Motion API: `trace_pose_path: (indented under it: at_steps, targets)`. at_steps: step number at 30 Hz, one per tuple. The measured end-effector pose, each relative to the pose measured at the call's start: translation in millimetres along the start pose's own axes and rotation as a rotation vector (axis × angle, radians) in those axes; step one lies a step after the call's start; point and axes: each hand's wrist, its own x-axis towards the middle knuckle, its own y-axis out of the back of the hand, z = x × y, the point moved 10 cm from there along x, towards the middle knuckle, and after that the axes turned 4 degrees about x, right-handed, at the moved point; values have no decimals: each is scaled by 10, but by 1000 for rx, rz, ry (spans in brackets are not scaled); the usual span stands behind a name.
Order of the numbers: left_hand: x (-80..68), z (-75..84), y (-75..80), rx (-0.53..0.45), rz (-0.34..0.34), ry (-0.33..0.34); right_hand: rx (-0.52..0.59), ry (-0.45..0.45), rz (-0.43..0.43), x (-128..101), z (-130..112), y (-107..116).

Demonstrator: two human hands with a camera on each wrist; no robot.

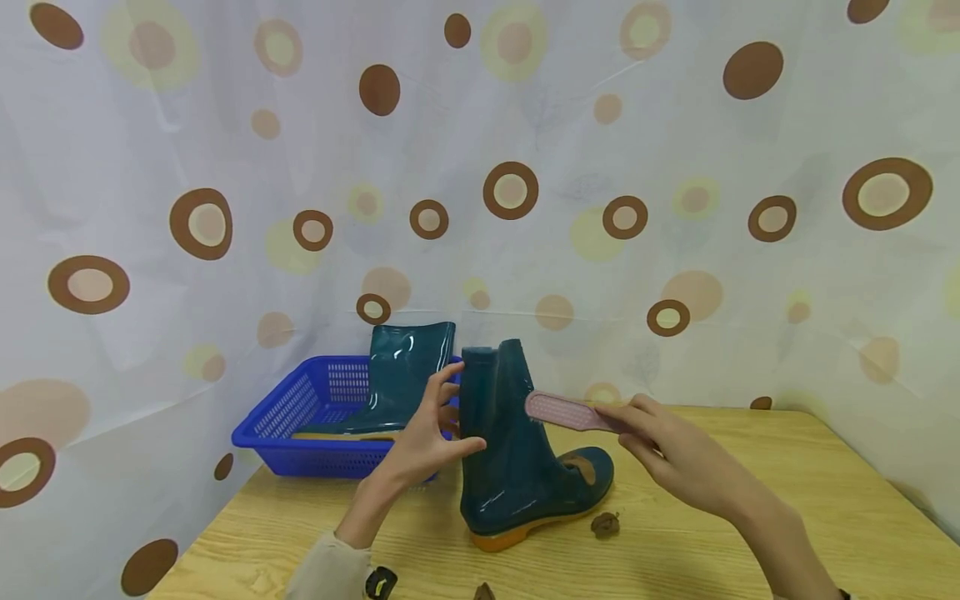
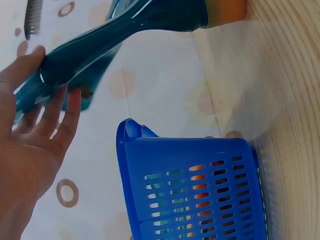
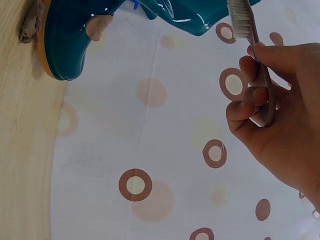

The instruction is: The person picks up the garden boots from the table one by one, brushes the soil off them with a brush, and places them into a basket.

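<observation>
A dark green rain boot (image 1: 506, 467) with an orange sole stands on the table, its toe pointing right. My left hand (image 1: 423, 437) grips its upper shaft from the left, with the thumb and fingers on opposite sides in the left wrist view. My right hand (image 1: 675, 454) holds a pink brush (image 1: 564, 412) by its handle. The brush head is at the front of the shaft, and its pale bristles (image 3: 240, 20) show in the right wrist view. On the boot's toe is a brown, mud-like patch (image 1: 581, 468).
A blue plastic basket (image 1: 315, 457) with slotted sides sits behind on the left. Inside it is another green rain boot (image 1: 408, 375). A brown lump (image 1: 605, 524) lies on the wooden table (image 1: 720, 533) near the toe. Behind the table hangs a dotted white sheet (image 1: 570, 125).
</observation>
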Motion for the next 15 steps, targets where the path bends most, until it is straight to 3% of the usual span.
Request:
trace_pose_path:
  at_steps: [5,15]
  targets:
    - [0,-4,32,26,46,26,11,-29,-20,-20,78,45]
    - [6,76,143,62,204,-36,2,-122,-76,-80,267,82]
